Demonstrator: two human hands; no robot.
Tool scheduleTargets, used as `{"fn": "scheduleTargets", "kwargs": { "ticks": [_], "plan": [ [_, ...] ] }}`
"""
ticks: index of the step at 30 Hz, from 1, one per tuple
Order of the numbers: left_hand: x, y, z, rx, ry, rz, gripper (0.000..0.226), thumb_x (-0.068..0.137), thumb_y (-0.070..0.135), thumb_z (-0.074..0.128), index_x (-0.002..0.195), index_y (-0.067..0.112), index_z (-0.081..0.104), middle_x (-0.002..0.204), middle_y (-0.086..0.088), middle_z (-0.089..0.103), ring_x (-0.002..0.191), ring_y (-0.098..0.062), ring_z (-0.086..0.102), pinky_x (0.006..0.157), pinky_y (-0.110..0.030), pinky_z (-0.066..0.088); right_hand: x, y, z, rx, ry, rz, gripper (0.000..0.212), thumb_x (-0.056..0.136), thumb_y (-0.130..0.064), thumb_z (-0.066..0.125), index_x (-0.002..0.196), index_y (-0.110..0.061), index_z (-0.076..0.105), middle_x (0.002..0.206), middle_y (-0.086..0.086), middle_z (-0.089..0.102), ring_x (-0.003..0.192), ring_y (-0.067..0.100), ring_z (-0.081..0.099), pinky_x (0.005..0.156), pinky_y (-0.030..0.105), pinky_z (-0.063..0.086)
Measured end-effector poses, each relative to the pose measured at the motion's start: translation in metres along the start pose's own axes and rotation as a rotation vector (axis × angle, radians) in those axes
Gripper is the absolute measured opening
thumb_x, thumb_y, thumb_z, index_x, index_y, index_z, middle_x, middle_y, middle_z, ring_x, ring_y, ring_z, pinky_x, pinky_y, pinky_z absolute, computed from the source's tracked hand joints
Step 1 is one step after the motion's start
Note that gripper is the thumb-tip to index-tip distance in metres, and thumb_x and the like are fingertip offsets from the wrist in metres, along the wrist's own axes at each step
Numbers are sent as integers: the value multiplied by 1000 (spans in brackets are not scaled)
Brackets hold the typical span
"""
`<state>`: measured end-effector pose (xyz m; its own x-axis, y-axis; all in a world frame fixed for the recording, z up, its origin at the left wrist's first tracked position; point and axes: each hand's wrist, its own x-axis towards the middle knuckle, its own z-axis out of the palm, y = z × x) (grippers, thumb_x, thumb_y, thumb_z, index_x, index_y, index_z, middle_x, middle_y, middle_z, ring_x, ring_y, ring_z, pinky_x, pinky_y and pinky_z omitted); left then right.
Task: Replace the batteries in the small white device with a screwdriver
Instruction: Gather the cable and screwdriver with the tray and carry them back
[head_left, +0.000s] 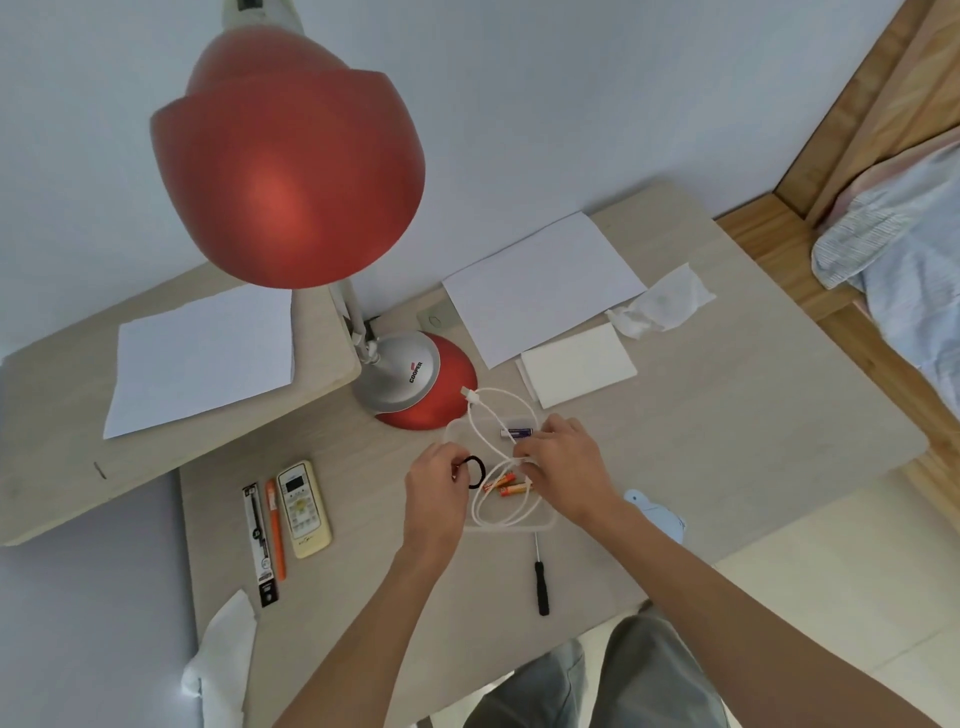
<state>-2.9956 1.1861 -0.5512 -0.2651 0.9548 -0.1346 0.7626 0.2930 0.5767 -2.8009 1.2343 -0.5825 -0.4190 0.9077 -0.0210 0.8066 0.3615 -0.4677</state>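
The small white device, a remote control (304, 509), lies face up at the left of the desk, away from both hands. A black-handled screwdriver (540, 577) lies untouched near the front edge. A shallow clear tray (543, 526) holds two orange batteries (506, 487), a purple battery (517, 432), a coiled white cable (488, 436) and a black hair band (477, 470). My left hand (436, 493) pinches the hair band at the tray's left side. My right hand (563, 465) reaches into the tray, fingers curled on the cable just above the orange batteries.
A red desk lamp (415, 384) stands behind the tray, its shade looming high at left. A packaged pen (260, 540) and an orange pen (275, 525) lie beside the remote. Paper sheets (540, 280), tissues (660, 304) and a bed (893, 249) sit beyond.
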Motion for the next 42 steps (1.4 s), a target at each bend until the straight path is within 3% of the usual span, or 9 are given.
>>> {"fn": "scheduleTargets", "kwargs": {
  "ticks": [4, 11, 15, 19, 24, 28, 33, 39, 42],
  "plan": [
    [0, -1, 0, 25, -18, 18, 19, 90, 0, 76, 95, 19, 75, 90, 9, 68, 84, -9, 64, 79, -31, 60, 4, 4, 5, -110, -101, -28, 11, 80, -25, 88, 87, -31, 82, 77, -4, 63, 93, 23, 58, 82, 33, 42],
    [1, -4, -4, -14, -44, -19, 18, 91, 6, 78, 95, 23, 77, 91, 13, 70, 84, -6, 66, 79, -26, 60, 7, -5, 1, -353, -219, -62, 17, 79, -17, 84, 91, -30, 84, 79, -4, 74, 99, 23, 60, 88, 36, 43],
    [-3, -3, -16, -61, -47, -25, 21, 90, 4, 81, 101, 22, 79, 95, 12, 72, 84, -4, 67, 77, -9, 52, 3, -8, -5, -330, -159, -44, 15, 84, -18, 82, 92, -31, 82, 86, -9, 77, 96, 21, 59, 88, 33, 41],
    [-5, -1, -32, -21, -22, 41, 19, 92, 16, 82, 109, 21, 78, 102, 9, 73, 89, -8, 67, 85, -30, 61, -6, -9, -18, -215, -11, -24, 19, 84, -13, 82, 97, -28, 82, 92, -15, 80, 87, 20, 56, 81, 32, 43],
    [-13, 13, -58, 301, 40, 329, 28, 103, 34, 66, 127, 19, 70, 124, 3, 69, 116, -17, 63, 94, -33, 58, -25, -25, -58, -30, 165, 36, 32, 90, -8, 80, 119, -21, 78, 112, -7, 79, 99, 26, 65, 82, 41, 58],
    [-21, 22, -66, 538, 68, 360, 50, 107, 45, 57, 151, 21, 51, 154, -11, 54, 143, -30, 50, 115, -47, 50, -48, -43, -80, 225, 201, 225, 51, 110, -32, 63, 159, -21, 54, 164, -1, 53, 147, 22, 50, 111, 38, 51],
    [-31, 21, -68, 615, 36, 290, 59, 111, 56, 37, 164, 32, 27, 172, -14, 26, 156, -37, 29, 124, -57, 33, -83, -73, -89, 590, 307, 438, 75, 107, -63, 53, 169, -43, 17, 175, -14, 33, 156, 16, 43, 124, 52, 43],
    [-30, 10, -56, 656, -4, 284, 63, 110, 58, 31, 168, 36, 18, 175, -14, 21, 156, -39, 30, 123, -61, 31, -130, -92, -61, 422, 193, 408, 79, 108, -65, 40, 165, -54, -13, 177, -27, -15, 166, 7, 6, 128, 39, 31],
    [-27, 3, -45, 688, -25, 286, 63, 111, 55, 31, 168, 36, 17, 174, -15, 23, 154, -40, 33, 122, -63, 32, -148, -91, -27, 177, 159, 420, 77, 111, -55, 45, 172, -36, 3, 183, -3, -1, 164, 29, 28, 117, 42, 49]
  ]
}}
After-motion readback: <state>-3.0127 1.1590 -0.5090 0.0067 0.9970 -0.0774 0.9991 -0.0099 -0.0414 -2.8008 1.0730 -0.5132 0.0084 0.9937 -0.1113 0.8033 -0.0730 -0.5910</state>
